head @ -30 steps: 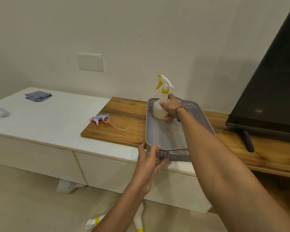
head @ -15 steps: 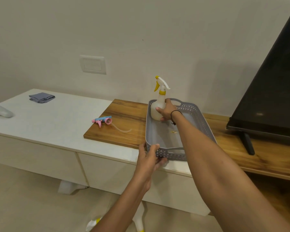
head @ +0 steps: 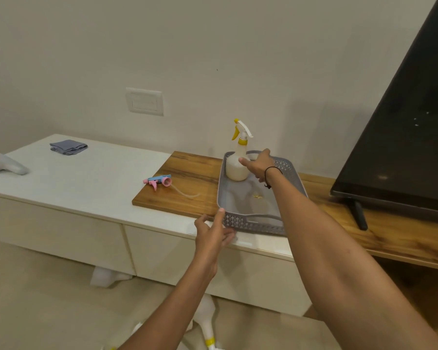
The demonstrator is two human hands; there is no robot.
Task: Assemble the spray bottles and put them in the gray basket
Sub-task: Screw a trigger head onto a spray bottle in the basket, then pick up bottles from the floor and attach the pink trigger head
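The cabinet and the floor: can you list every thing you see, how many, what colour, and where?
spray bottle: 1, whitish, yellow trigger, upright in basket's far end
basket: 1, gray, on wooden board
spray head: 1, pink and blue, on board
wooden board: 1, brown, on cabinet
cloth: 1, gray-blue, cabinet's far left
cabinet: 1, white
screen: 1, black, right
bottles on floor: whitish, count unclear
right hand: fingers loose beside bottle
left hand: at basket's near corner

right hand (head: 259, 165): let go of spray bottle (head: 237, 162) | left hand (head: 214, 232): fingers loosened off gray basket (head: 253, 224)
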